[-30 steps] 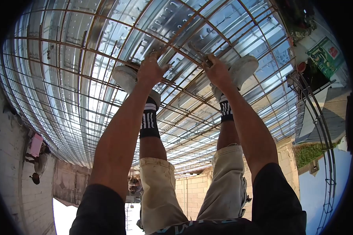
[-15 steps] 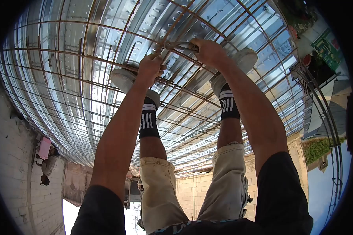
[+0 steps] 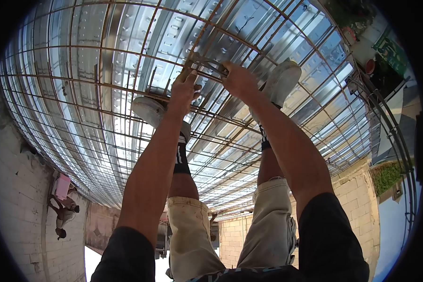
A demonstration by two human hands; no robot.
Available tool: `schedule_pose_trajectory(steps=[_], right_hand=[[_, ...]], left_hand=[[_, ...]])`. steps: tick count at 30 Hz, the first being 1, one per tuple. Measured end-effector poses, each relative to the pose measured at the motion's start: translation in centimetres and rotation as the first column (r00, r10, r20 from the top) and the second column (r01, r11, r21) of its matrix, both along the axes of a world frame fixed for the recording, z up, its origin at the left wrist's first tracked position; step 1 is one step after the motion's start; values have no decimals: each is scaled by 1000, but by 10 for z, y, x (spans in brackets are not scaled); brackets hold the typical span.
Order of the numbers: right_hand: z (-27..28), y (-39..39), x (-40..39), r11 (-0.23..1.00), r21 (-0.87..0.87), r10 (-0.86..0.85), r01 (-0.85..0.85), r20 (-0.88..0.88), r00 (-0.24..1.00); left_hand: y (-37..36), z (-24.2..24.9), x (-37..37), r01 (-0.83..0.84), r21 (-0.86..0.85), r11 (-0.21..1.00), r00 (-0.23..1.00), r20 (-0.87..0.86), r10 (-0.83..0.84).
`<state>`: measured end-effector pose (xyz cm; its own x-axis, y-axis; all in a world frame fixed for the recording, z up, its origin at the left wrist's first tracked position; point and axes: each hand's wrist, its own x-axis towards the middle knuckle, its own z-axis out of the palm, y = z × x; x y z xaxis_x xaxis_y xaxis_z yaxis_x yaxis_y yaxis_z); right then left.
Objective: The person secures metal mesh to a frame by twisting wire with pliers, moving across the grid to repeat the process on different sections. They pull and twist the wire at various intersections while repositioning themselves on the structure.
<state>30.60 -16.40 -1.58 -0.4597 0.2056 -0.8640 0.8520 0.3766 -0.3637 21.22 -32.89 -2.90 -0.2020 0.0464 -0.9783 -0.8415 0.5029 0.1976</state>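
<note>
My right hand (image 3: 240, 82) is closed round the handles of metal pincers (image 3: 210, 63), whose jaws rest at a crossing of thin rusty bars. Beside them, my left hand (image 3: 185, 90) has its thumb and fingers bent together at the bars just below the jaws; what it pinches is too small to make out. The bar mesh (image 3: 131, 51) lies over shiny ribbed metal decking (image 3: 174, 35). My shoes, one on the left (image 3: 148, 110) and one on the right (image 3: 283, 81), stand on the mesh on either side of my hands.
Pale block walls (image 3: 19, 188) run along the left side and behind my legs. A person (image 3: 66, 211) is by the left wall near a pink object (image 3: 62, 187). Dark cables or pipes (image 3: 391, 124) curve down the right edge, near a green banner (image 3: 391, 55).
The pincers and my right hand have shifted slightly left and down, with the tool tilted more. My left hand is a little lower. The view has turned slightly, and my right shoe shows more.
</note>
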Motion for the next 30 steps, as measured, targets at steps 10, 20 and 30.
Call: schedule_pose_trajectory(steps=[10,20,30], right_hand=[[2,6,46,947,71,-309,314,-69,949],[13,16,47,943,46,-328,329,-14,944],[-6,19,59,945,28,-325,325,-2,946]], left_hand=[[26,5,41,-241,-168,956,956,128,263],[60,-11,30,-236,-328,915,968,-1,249],[58,-18,42,-131,-354,926,990,-88,106]])
